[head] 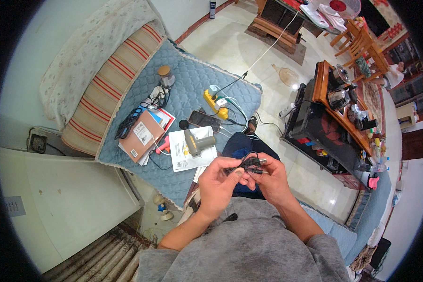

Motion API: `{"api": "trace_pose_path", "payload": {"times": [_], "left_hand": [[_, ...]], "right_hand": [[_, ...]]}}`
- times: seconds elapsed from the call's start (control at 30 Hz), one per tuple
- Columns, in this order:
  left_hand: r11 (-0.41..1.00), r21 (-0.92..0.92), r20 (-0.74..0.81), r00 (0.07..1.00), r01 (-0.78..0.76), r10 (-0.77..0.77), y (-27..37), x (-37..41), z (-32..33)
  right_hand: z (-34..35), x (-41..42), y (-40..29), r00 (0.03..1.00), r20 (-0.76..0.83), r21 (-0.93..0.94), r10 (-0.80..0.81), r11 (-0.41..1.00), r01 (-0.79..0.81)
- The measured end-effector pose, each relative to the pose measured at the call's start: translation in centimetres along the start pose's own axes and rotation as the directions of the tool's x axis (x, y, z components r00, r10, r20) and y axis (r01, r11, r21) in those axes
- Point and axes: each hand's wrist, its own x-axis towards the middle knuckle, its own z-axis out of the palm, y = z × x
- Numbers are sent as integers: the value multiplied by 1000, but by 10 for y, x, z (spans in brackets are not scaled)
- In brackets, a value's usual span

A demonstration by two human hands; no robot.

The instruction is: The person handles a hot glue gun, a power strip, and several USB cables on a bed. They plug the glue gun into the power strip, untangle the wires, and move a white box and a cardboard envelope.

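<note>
Both hands hold a coiled black USB cable [248, 163] in front of the lap. My left hand [216, 181] pinches the coil between thumb and fingers. Around its other side are the fingers of my right hand [273, 176], where a USB plug and a slim barrel-like plug stick out. Left of the hands, a grey massage gun [199, 142] with a black ball head lies on a white printed pouch [176, 149] on the blue quilted cover [183, 95]. A dark smartphone [204, 120] lies just beyond, beside a yellow power strip [211, 99] with chargers plugged in.
A brown box [141, 135], papers and a black cable bundle [128, 123] lie at the left of the cover, near a jar with a wooden lid [165, 75]. On the right stands a dark cabinet [313, 130] with a wooden tray of kettles. A white cord [273, 44] runs above the floor.
</note>
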Motion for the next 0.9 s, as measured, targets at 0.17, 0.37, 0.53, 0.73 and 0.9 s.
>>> {"api": "trace_pose_path", "payload": {"times": [0.17, 0.37, 0.53, 0.73, 0.9], "left_hand": [[966, 190, -44, 982, -175, 186, -8, -3, 3], [992, -23, 83, 989, 125, -123, 2, 2, -8], [985, -99, 154, 980, 142, -126, 9, 4, -12], [985, -74, 102, 983, 158, -150, 5, 4, -13], [988, 125, 58, 994, 85, -93, 2, 5, -12]], "right_hand": [[16, -4, -5, 999, -27, 108, -31, 994, 34], [17, 0, 1, 982, -129, -22, -136, 991, 134], [15, 2, 0, 975, -134, -66, -176, 984, 168], [15, 1, 0, 970, -125, -126, -209, 973, 194], [14, 2, 5, 945, -146, -190, -292, 946, 263]]}}
